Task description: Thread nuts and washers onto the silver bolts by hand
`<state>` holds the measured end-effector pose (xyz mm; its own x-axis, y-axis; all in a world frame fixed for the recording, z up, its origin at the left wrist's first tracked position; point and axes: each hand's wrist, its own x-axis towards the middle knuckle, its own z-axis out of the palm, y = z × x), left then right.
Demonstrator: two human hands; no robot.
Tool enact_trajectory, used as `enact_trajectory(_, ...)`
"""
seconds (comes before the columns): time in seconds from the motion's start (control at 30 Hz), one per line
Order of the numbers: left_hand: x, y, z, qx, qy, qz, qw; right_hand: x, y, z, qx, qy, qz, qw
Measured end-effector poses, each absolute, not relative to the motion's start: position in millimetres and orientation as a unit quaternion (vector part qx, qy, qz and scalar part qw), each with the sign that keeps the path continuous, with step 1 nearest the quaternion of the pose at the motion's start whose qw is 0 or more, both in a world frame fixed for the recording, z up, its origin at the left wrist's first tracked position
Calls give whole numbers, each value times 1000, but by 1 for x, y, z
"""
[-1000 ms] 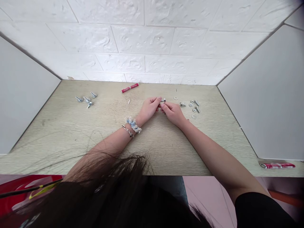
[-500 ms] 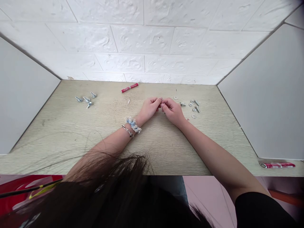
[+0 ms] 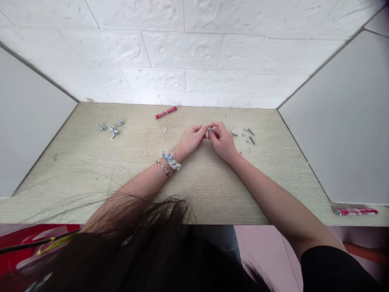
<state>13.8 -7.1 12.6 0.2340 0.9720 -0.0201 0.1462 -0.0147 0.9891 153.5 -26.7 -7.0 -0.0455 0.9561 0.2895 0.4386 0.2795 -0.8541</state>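
Over the middle of the table, my left hand [image 3: 192,140] and my right hand [image 3: 223,142] meet at the fingertips. Pinched between them is a small silver bolt [image 3: 210,129], mostly covered by the fingers. Both hands are closed on it, thumbs and index fingers together. Just right of my right hand lie loose bolts [image 3: 253,140], hex nuts [image 3: 244,134] and a flat washer [image 3: 248,149]. Another washer [image 3: 225,125] is partly hidden behind my right hand. On the left side of the table rests a group of several bolts with washers and nuts on them [image 3: 111,127].
A red tube [image 3: 165,112] lies near the back wall, with a small white scrap [image 3: 165,129] in front of it. A second red tube [image 3: 355,211] sits at the front right edge. White panels [image 3: 340,121] close off both sides of the table [image 3: 209,190].
My right fingers have shifted and lifted slightly, so the silver bolt between the hands now shows. The far washer is more covered. My left hand has hardly moved.
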Motion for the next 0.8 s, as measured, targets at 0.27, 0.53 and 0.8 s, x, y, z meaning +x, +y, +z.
enact_trajectory(0.27,14,-6,10,579,462,410,533,154,-27,-8,-528,-643,323,451)
enact_trajectory(0.53,14,-8,13,580,457,419,528,156,-24,-10,-537,-627,329,458)
enact_trajectory(0.8,14,-8,13,601,454,411,513,155,-26,-7,-543,-623,323,462)
